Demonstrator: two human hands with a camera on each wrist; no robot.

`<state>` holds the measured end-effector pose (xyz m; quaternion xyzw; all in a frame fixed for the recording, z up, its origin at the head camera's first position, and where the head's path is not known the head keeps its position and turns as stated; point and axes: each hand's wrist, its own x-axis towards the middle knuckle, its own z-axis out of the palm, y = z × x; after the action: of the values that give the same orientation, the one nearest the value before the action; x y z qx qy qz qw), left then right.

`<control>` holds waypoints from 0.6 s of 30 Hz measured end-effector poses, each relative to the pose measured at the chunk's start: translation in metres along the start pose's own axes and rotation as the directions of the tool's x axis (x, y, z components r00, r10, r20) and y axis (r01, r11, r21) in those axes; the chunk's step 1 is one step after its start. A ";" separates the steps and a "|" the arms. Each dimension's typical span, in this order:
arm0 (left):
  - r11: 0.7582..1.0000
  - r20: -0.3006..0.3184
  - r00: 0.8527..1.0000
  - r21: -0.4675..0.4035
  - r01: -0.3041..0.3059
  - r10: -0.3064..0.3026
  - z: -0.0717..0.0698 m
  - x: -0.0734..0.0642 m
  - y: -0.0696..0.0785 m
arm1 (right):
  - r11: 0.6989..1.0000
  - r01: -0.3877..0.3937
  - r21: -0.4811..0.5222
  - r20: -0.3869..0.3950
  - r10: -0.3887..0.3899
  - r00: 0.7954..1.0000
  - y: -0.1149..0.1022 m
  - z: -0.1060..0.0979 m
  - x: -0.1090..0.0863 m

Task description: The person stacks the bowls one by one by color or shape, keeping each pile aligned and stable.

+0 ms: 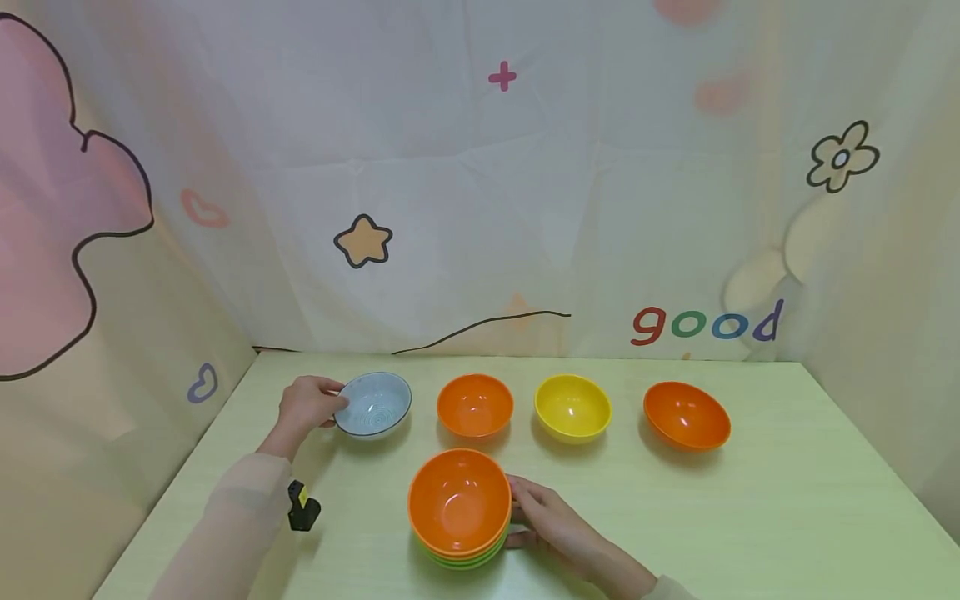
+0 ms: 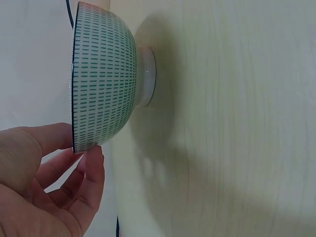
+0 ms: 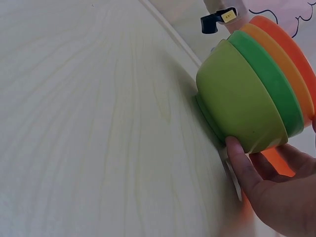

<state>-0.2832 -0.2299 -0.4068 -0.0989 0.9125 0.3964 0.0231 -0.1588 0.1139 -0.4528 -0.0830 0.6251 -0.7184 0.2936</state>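
Note:
My left hand (image 1: 307,404) pinches the rim of a pale blue ceramic bowl (image 1: 377,406) at the back left, thumb inside and fingertips under the edge. Seen in the left wrist view, that bowl's outside (image 2: 103,74) carries rows of small green dashes, and its foot is close over the table. Front and centre is a stack of nested bowls (image 1: 460,504), orange on top and green below. My right hand (image 1: 558,529) holds the stack by its right side, thumb near the upper rim. In the right wrist view its fingers (image 3: 239,158) lie against the lowest, light green bowl (image 3: 242,94).
Along the back of the table (image 1: 795,500) stand an orange bowl (image 1: 476,406), a yellow bowl (image 1: 573,408) and a tilted-looking red-orange bowl (image 1: 687,417). A small black device (image 1: 303,508) shows at the left wrist. A printed curtain (image 1: 465,208) hangs behind.

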 end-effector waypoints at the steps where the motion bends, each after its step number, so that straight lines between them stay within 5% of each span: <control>1: 1.000 -0.001 1.000 0.003 -0.004 0.004 0.000 0.000 0.001 | 1.000 -0.002 -0.004 0.001 0.002 1.000 0.000 0.000 0.000; 18: 0.999 0.007 1.000 0.027 0.018 -0.019 -0.001 -0.001 0.005 | 1.000 -0.016 -0.018 -0.011 0.016 1.000 -0.001 0.001 0.000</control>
<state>-0.2836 -0.2273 -0.4020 -0.1056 0.9166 0.3843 0.0315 -0.1589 0.1133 -0.4517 -0.0768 0.6340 -0.7107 0.2950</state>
